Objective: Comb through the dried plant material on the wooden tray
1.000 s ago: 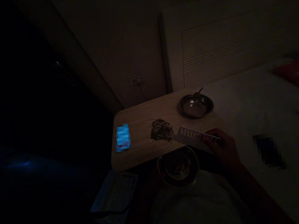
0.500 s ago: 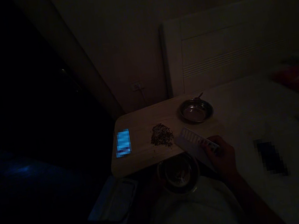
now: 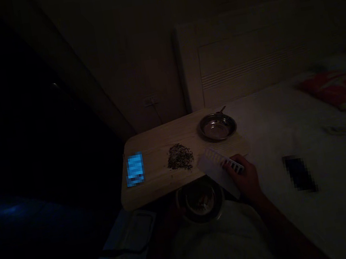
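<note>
The room is very dark. My right hand [image 3: 246,178] is closed on a flat white slotted scraper [image 3: 215,166], whose far edge rests on a light wooden board [image 3: 158,182] just right of a small heap of dark seeds [image 3: 179,157]. Below the board's near edge sits a metal bowl [image 3: 199,201] with something in it, on my lap. A second, shallow metal bowl [image 3: 217,126] stands at the board's far right corner. My left hand is not in view.
A lit blue phone screen [image 3: 135,169] lies on the board's left side. A pale tray-like object [image 3: 128,243] sits low at the left. White bedding [image 3: 325,158] with a dark blurred item [image 3: 299,173], a red pillow [image 3: 337,88] and a headboard [image 3: 247,58] lie to the right.
The view has drifted, so everything sits a little further left. My right hand with the scraper has edged slightly closer to the seed heap.
</note>
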The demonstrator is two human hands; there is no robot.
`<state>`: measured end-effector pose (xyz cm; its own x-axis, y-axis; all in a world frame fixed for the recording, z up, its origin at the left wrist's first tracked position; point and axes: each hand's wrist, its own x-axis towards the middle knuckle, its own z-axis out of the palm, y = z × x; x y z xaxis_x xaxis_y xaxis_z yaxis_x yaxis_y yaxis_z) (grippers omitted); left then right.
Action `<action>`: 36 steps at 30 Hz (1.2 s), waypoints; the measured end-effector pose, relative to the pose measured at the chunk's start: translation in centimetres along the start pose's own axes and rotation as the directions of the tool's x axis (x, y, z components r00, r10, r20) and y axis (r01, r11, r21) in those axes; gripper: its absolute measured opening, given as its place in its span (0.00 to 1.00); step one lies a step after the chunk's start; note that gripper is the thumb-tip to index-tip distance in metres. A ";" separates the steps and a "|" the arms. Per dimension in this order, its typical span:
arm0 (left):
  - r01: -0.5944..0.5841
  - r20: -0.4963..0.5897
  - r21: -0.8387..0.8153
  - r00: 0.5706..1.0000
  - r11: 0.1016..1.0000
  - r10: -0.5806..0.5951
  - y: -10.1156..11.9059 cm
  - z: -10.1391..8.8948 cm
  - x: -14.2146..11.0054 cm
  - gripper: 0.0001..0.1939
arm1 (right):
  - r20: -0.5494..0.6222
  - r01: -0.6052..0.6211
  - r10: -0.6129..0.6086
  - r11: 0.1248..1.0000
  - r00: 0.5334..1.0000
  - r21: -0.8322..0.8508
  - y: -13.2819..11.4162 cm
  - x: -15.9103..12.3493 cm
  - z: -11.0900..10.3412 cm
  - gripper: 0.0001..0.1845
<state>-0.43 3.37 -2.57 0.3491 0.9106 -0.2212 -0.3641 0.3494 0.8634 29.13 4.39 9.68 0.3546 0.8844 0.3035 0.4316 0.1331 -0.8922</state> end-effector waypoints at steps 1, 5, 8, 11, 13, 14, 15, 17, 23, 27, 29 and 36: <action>-0.016 -0.007 0.009 1.000 1.000 0.016 0.0 -0.2 -0.1 0.35 | -0.032 -0.017 0.017 1.000 0.999 0.005 0.2 0.1 -0.1 0.13; -0.006 -0.025 0.060 1.000 0.998 0.007 -0.9 -1.2 -0.1 0.36 | -0.052 -0.047 0.050 0.998 0.997 0.048 0.2 0.0 0.1 0.13; -0.038 0.009 0.000 0.999 0.999 0.038 -1.4 -1.3 0.1 0.38 | 0.036 -0.029 0.027 0.998 0.999 0.054 -0.2 -0.6 0.6 0.13; -0.046 0.042 -0.060 0.998 0.997 0.048 -0.9 -0.6 0.1 0.41 | 0.061 -0.020 0.017 0.999 0.998 0.050 -0.3 -1.1 1.1 0.13; 0.010 0.032 -0.024 0.999 1.000 -0.009 -0.1 0.1 0.0 0.36 | 0.046 -0.025 0.023 0.998 0.999 0.049 -0.2 -1.2 1.3 0.13; 0.006 0.013 -0.019 1.000 1.000 -0.005 0.4 0.5 -0.1 0.33 | 0.035 -0.026 0.025 0.998 0.999 0.049 -0.1 -1.1 1.3 0.13; 0.000 0.022 -0.019 1.000 1.000 0.000 0.8 0.8 -0.2 0.33 | 0.022 -0.026 0.025 0.999 0.999 0.048 0.0 -1.0 1.2 0.13; -0.024 0.027 -0.020 0.999 1.000 0.025 1.4 1.3 -0.3 0.35 | -0.007 -0.023 0.023 0.999 1.000 0.044 0.1 -0.8 1.0 0.13; -0.022 -0.028 0.003 0.999 1.000 0.022 1.0 0.9 -0.3 0.35 | -0.007 -0.021 0.021 0.999 1.000 0.046 -0.3 -1.0 1.0 0.13; -0.021 -0.016 0.015 1.000 1.000 0.021 0.7 0.5 -0.4 0.34 | 0.022 -0.013 0.011 0.998 1.000 0.056 -0.6 -1.2 1.6 0.13; -0.012 -0.010 -0.020 1.000 1.000 0.012 0.7 0.7 -0.5 0.36 | 0.008 -0.019 0.019 0.998 1.000 0.054 -0.5 -1.1 1.8 0.14; -0.042 0.014 -0.014 0.999 0.999 0.042 0.3 0.6 0.0 0.37 | -0.048 -0.031 0.033 0.999 0.998 0.043 -0.1 0.1 1.1 0.14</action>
<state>-0.01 3.37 -2.02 0.3458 0.9213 -0.1779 -0.3908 0.3138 0.8653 28.16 4.94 9.43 0.4079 0.8660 0.2891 0.3843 0.1243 -0.9148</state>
